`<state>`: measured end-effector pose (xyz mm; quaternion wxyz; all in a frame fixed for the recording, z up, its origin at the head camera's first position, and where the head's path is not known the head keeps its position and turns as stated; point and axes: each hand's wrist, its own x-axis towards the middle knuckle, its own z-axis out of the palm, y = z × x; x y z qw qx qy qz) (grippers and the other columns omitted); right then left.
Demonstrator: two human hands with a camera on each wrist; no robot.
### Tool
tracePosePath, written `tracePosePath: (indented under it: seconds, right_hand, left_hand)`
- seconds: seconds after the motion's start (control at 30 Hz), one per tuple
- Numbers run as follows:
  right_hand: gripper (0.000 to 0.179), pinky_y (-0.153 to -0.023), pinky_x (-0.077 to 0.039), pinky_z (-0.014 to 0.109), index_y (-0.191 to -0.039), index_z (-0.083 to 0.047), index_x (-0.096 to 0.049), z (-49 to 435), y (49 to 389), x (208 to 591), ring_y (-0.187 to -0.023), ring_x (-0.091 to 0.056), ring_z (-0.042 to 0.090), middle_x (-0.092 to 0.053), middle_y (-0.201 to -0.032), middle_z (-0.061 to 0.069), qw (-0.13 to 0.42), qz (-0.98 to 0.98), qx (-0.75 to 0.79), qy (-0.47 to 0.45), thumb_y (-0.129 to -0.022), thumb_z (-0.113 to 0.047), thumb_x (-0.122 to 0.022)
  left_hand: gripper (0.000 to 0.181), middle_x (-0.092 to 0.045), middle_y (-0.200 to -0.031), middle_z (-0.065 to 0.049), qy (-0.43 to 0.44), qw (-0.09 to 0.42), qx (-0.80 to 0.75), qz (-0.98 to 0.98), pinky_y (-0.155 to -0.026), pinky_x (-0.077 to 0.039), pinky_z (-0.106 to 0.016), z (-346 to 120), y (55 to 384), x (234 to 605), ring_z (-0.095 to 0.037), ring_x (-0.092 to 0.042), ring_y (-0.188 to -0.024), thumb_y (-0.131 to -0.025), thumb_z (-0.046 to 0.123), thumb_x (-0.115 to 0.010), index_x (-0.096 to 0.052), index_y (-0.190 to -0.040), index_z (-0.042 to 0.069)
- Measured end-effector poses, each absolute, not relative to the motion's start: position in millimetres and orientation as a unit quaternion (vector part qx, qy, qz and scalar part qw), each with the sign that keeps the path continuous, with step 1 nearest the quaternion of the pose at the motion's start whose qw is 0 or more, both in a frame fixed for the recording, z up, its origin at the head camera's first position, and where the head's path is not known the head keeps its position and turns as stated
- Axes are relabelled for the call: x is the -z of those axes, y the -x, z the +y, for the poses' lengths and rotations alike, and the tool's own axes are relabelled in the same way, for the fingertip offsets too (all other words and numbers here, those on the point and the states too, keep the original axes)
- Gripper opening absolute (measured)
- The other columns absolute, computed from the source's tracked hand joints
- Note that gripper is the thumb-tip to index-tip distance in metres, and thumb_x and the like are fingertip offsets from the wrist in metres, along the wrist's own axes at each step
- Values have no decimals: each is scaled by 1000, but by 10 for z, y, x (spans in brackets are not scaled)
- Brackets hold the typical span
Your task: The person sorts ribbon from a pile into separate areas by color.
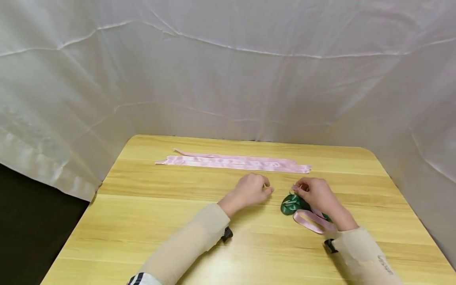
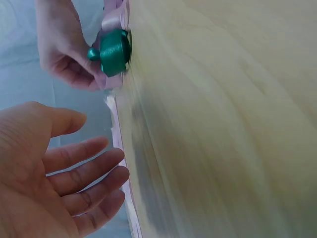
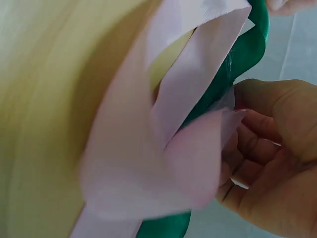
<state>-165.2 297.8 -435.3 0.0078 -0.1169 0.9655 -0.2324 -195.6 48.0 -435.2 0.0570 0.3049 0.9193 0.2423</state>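
I have the left hand (image 1: 251,189) released, thumb apart from its loosely bent fingers, just above the worktop (image 1: 117,221). The right hand (image 1: 318,192) is grasping: thumb and fingers pinch one end of a pink ribbon (image 1: 309,225), whose length loops back beneath the wrist. From the right wrist view I see the loop stand up broadly, partly blurred. Just beside those pinching fingertips sits a green satin piece (image 1: 293,204), gathered at its near-left end, a tail running under the right hand. Farther out, folded pink ribbon strips (image 1: 231,161) lie lengthwise toward the back edge, before a pale curtain (image 1: 228,87).
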Motion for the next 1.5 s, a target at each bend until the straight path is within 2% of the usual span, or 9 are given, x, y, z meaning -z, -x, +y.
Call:
tracePosePath:
  seconds: [0.17,0.4,0.5,0.63,0.8,0.97,1.17,1.27,1.5]
  right_hand:
    - [10,-62,-45,26,-99,-9,-76,2862,1642,4325,-70,-56,11,-71,-83,-2,7,961,248,119,-100,-19,-73]
    - [8,-62,-45,25,-99,-11,-77,2755,1608,4274,-69,-55,10,-71,-81,-3,2,956,265,130,-101,-15,-71]
    - [6,-61,-46,24,-102,-12,-77,2758,1594,4267,-68,-55,8,-70,-80,-5,8,954,265,142,-100,-14,-71]
    - [14,-60,-47,23,-113,-11,-75,2764,1578,4282,-66,-57,5,-70,-79,-6,23,946,277,166,-100,-14,-72]
    - [7,-60,-46,22,-104,-14,-79,2747,1555,4266,-64,-53,2,-69,-77,-8,14,943,269,194,-98,-14,-75]
    - [6,-62,-47,22,-94,-14,-79,2731,1541,4232,-68,-54,3,-71,-81,-7,7,946,263,190,-98,-16,-75]
    - [4,-63,-46,24,-95,-13,-77,2751,1531,4198,-70,-53,7,-69,-83,-5,-17,947,264,185,-98,-15,-75]
    - [5,-63,-46,25,-95,-12,-76,2767,1540,4191,-71,-53,7,-67,-83,-5,-25,948,258,185,-99,-14,-74]
    - [6,-64,-48,24,-99,-8,-75,2787,1543,4217,-72,-56,6,-70,-84,-5,-8,950,250,186,-100,-10,-70]
  left_hand:
    - [31,-80,-109,-2,-311,58,-254,914,-78,-55,-25,631,1953,4371,-12,-70,-91,-105,37,-64,-80,-112,12]
    - [30,-70,-77,4,-318,64,-258,910,-58,-41,-21,770,1928,4407,-8,-55,-65,-104,38,-65,-80,-95,14]
    - [23,-69,-78,7,-323,57,-256,909,-59,-41,-20,806,1910,4415,-6,-54,-67,-103,33,-67,-80,-95,16]
    - [21,-63,-71,7,-327,53,-249,910,-57,-39,-20,806,1893,4430,-6,-52,-65,-101,23,-66,-71,-81,18]
    - [28,-50,-62,9,-323,51,-247,912,-51,-36,-21,740,1865,4453,-6,-46,-58,-95,22,-65,-53,-69,21]
    - [23,-51,-63,8,-327,32,-219,919,-48,-36,-23,652,1837,4459,-7,-47,-56,-92,23,-66,-54,-73,20]
    - [16,-51,-63,8,-326,10,-203,923,-46,-35,-25,515,1848,4453,-9,-46,-55,-91,21,-67,-57,-78,19]
    - [22,-49,-60,8,-326,-4,-208,922,-47,-33,-23,412,1862,4440,-8,-43,-54,-94,19,-65,-57,-73,19]
    - [38,-42,-60,7,-356,-13,-194,914,-52,-31,-21,103,1879,4392,-7,-36,-55,-99,11,-59,-46,-64,20]
